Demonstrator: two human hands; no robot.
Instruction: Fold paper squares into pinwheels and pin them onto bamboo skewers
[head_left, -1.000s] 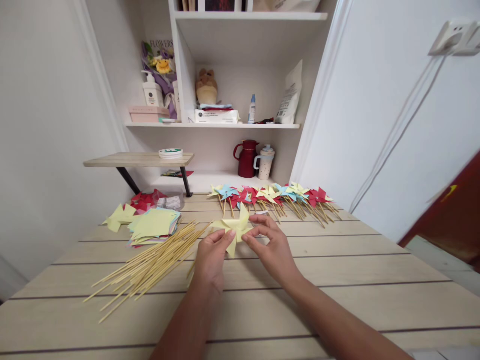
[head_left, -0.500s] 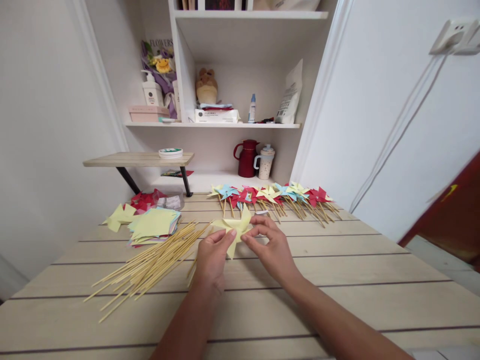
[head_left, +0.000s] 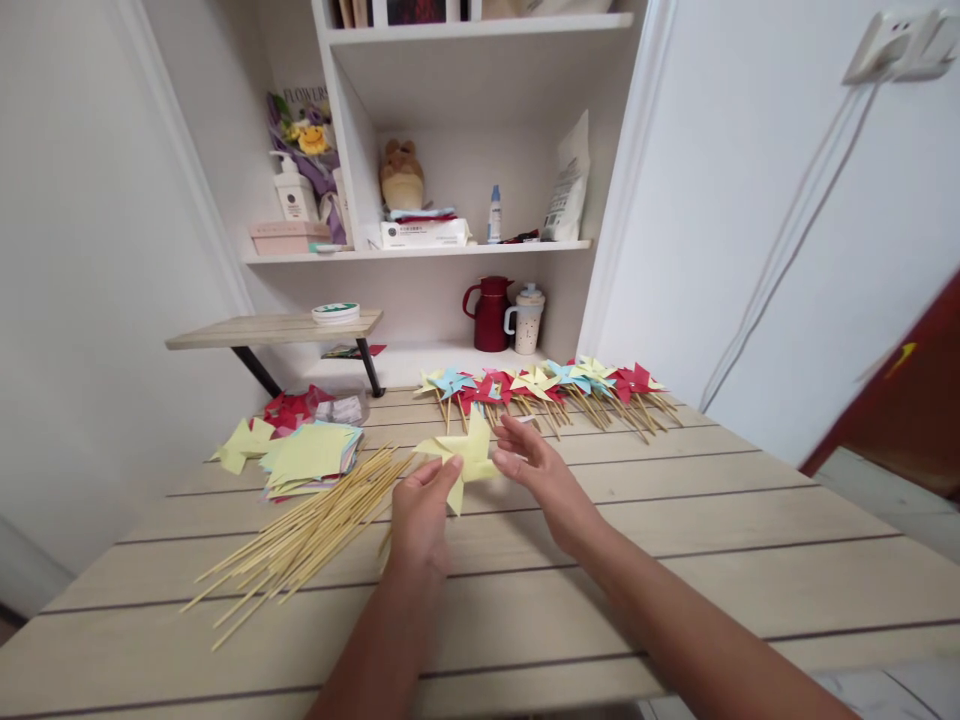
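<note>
The word "FLOWERS" is being shown in pale capitals on the bouquet wrapping point(head_left: 304, 110), left of the plush toy point(head_left: 401, 175) on the shelf. Print on the white box point(head_left: 424, 233) under the toy is too small to be read.

Bright, even indoor light, soft faint shadows, wide-angle stretching at edges, slight motion blur

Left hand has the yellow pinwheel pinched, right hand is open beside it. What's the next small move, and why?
Probably carry the yellow pinwheel forward and lay it with the row of finished pinwheels. The left hand holds it, a stick seems to show below that hand, and the right hand is open beside it, gripping nothing. If no stick is fitted, reach for the pile of sticks instead.
</note>
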